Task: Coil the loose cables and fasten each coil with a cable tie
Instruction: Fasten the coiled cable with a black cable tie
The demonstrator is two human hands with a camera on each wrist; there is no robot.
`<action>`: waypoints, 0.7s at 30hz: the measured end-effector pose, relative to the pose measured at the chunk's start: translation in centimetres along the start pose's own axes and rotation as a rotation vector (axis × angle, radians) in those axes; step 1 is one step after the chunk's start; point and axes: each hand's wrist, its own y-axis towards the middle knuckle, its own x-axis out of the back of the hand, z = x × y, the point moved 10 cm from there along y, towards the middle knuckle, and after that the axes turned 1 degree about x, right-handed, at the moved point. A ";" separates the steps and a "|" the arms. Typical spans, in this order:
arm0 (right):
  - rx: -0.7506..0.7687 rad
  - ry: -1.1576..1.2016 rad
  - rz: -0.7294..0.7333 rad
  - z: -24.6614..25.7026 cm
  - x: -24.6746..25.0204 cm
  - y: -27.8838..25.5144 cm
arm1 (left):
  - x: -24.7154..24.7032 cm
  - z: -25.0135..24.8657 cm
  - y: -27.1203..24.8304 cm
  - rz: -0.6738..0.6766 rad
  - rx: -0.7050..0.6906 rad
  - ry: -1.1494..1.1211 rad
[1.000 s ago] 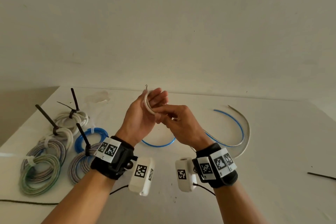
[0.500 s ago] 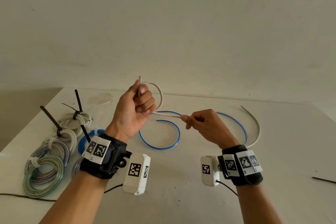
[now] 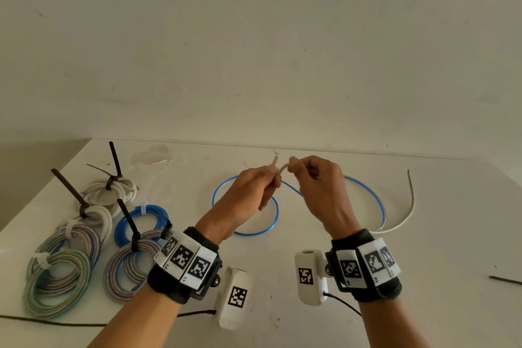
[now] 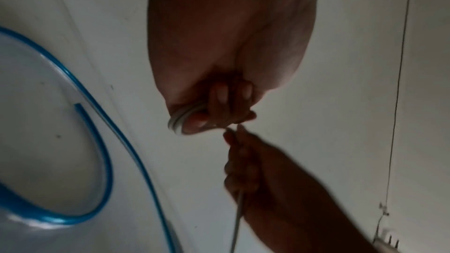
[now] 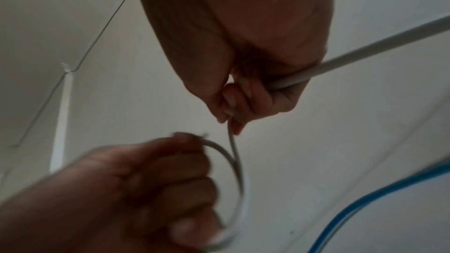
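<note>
I hold a white cable (image 3: 406, 212) up above the white table (image 3: 282, 277). My left hand (image 3: 261, 182) grips a small coil of it (image 4: 180, 119), with the cable's bare end sticking up past the fingers. My right hand (image 3: 308, 175) pinches the same cable (image 5: 353, 59) right beside the left hand; from the right fist the cable trails down to the table on the right. A loose blue cable (image 3: 245, 230) lies in wide loops on the table under both hands.
Several coiled, tied cables (image 3: 93, 234) lie at the table's left, black tie tails (image 3: 74, 193) sticking up. A loose black cable tie (image 3: 505, 280) lies at the right edge. A thin black lead (image 3: 42, 321) runs along the near left. A pale wall stands behind.
My right hand has swung from out at the right up to the left hand, bringing the white cable round into another loop. Both hands have shifted right and farther from me.
</note>
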 end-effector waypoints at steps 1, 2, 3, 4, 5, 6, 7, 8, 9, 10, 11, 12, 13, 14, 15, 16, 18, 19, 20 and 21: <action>-0.002 0.033 0.049 0.5 -0.8 -0.3 | 0.1 0.5 0.2 -0.028 0.015 0.026; -0.002 0.064 0.098 0.9 -1.5 -0.6 | 0.3 0.9 0.3 -0.051 0.019 0.042; 0.012 0.077 0.137 1.4 -1.9 -0.9 | 0.6 1.0 0.4 -0.074 0.012 0.043; 0.046 0.064 0.163 2.0 -2.1 -1.2 | 1.0 1.0 0.5 -0.104 -0.003 0.036; 0.096 0.036 0.177 2.7 -2.3 -1.4 | 1.5 0.8 0.5 -0.141 -0.024 0.031; 0.148 0.018 0.186 3.4 -2.4 -1.6 | 2.0 0.6 0.4 -0.183 -0.046 0.028; 0.182 0.023 0.188 3.9 -2.6 -1.8 | 2.3 0.2 0.3 -0.223 -0.075 0.021; 0.195 0.048 0.182 4.2 -2.7 -2.0 | 2.7 0.0 0.2 -0.260 -0.106 0.005; 0.200 0.071 0.167 4.4 -2.8 -2.1 | 2.9 -0.3 0.1 -0.287 -0.136 -0.016; 0.205 0.084 0.141 4.5 -2.9 -2.2 | 3.0 -0.4 0.0 -0.309 -0.157 -0.037; 0.218 0.083 0.105 4.6 -2.8 -2.3 | 3.2 -0.3 0.0 -0.323 -0.165 -0.056; 0.241 0.074 0.069 4.6 -2.7 -2.3 | 3.3 -0.3 -0.1 -0.331 -0.169 -0.074; 0.267 0.071 0.041 4.8 -2.7 -2.4 | 3.2 -0.5 -0.2 -0.329 -0.177 -0.105; 0.283 0.076 0.020 4.9 -2.7 -2.5 | 3.0 -0.6 -0.2 -0.321 -0.178 -0.169; 0.289 0.096 0.010 5.1 -2.7 -2.7 | 2.7 -0.8 -0.2 -0.309 -0.165 -0.286; 0.294 0.114 0.010 5.3 -2.8 -2.9 | 2.6 -0.7 -0.1 -0.300 -0.134 -0.452; 0.305 0.106 0.049 5.8 -3.4 -3.4 | 3.3 -0.5 0.1 -0.311 -0.097 -0.764; 0.299 0.089 0.088 5.8 -3.8 -3.5 | 4.2 -0.3 0.2 -0.340 -0.100 -0.881; 0.286 0.073 0.132 5.7 -4.1 -3.5 | 5.4 -0.1 0.3 -0.362 -0.112 -0.984; 0.265 0.042 0.176 5.2 -4.4 -3.4 | 6.5 -0.1 0.3 -0.374 -0.126 -1.065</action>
